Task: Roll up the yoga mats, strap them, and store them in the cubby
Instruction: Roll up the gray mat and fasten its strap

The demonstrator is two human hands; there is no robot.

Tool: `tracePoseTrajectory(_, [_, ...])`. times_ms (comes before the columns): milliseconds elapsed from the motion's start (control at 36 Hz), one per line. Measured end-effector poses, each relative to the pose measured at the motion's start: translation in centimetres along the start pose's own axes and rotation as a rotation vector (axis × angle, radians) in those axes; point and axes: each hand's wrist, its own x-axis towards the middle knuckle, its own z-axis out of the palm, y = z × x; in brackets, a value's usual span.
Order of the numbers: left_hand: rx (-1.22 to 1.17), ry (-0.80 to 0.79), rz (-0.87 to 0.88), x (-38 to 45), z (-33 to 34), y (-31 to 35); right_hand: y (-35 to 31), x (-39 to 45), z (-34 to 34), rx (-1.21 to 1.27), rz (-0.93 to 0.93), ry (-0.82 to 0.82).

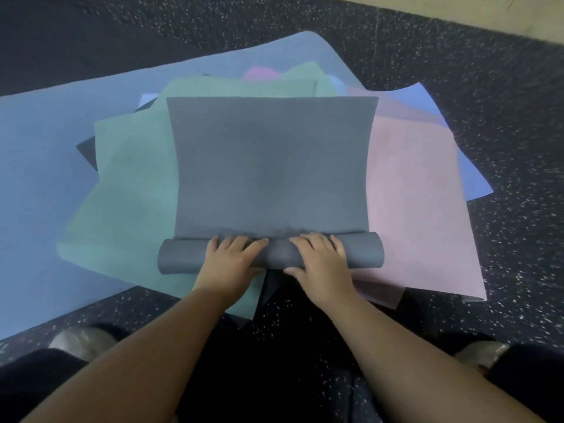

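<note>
Lying on top of a loose pile at the middle of the frame, the grey yoga mat [268,166] is partly rolled: its near end forms a tight cylinder, the rolled end [271,254], running left to right just below centre, while the rest stretches flat away toward the upper middle, its far edge straight and its side edges bowing slightly inward. Both hands rest on the roll side by side. The left hand [229,257] lies palm down with fingers nearly straight over the top of the roll, and the right hand [317,257] does likewise, its thumb spread along the near side; neither curls round the mat, they press on it. Under the grey mat, a green mat [122,190] fans out to the left, a pink mat [409,190] to the right, with a periwinkle-blue mat [427,102] poking out at the upper right and a large light-blue mat [39,178] spread beneath everything toward the left edge. A dark mat corner [88,154] shows at the left of the pile, and a magenta scrap [259,71] peeks out at the top. All of it lies on a black speckled rubber floor [503,132]. A pale strip of wall or flooring [457,16] crosses the upper right corner. Two shoe tips [82,340] appear near the lower corners.
</note>
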Motion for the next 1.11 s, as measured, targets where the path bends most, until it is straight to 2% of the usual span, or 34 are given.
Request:
tracePoseTrajectory(222, [-0.009,-0.038,0.015,-3.6,0.4,1.5,-0.1,-4.3,-0.1,-0.018,-0.04,-0.08])
tracePoseTrajectory(306, [-0.09,-0.143,-0.047,-4.9,0.6,2.3,-0.2,-5.7,-0.3,-0.006,-0.05,-0.122])
tracePoseTrajectory(444, [-0.062,-0.312,-0.094,-5.7,0.6,2.8,-0.5,-7.1,-0.8,0.006,-0.03,-0.216])
tracePoseTrajectory(528, [-0.115,-0.424,-0.101,-4.7,-0.1,2.3,-0.9,-6.6,-1.6,-0.006,-0.005,-0.344])
tracePoseTrajectory(611, [-0.189,-0.515,-0.141,-3.4,-1.0,1.8,-1.1,-5.9,-2.0,-0.032,0.027,-0.405])
tracePoseTrajectory(667, [-0.2,-0.551,-0.146,-2.8,-1.1,1.8,-1.4,-6.2,-1.9,-0.063,0.061,-0.377])
tracePoseTrajectory(694, [-0.193,-0.567,-0.147,-2.6,-1.1,1.8,-1.7,-6.6,-1.8,-0.1,0.069,-0.303])
tracePoseTrajectory(778, [-0.12,-0.556,-0.138,-2.4,-1.2,1.9,-2.2,-9.0,-0.8,-0.078,0.102,-0.145])
tracePoseTrajectory(917, [-0.003,-0.463,-0.187,-3.0,-1.0,2.6,-1.3,-12.2,0.2,-0.143,0.123,-0.251])
tracePoseTrajectory(1111, [0.083,-0.282,-0.288,-3.2,-0.2,3.3,-0.9,-10.2,0.3,-0.175,0.142,-0.383])
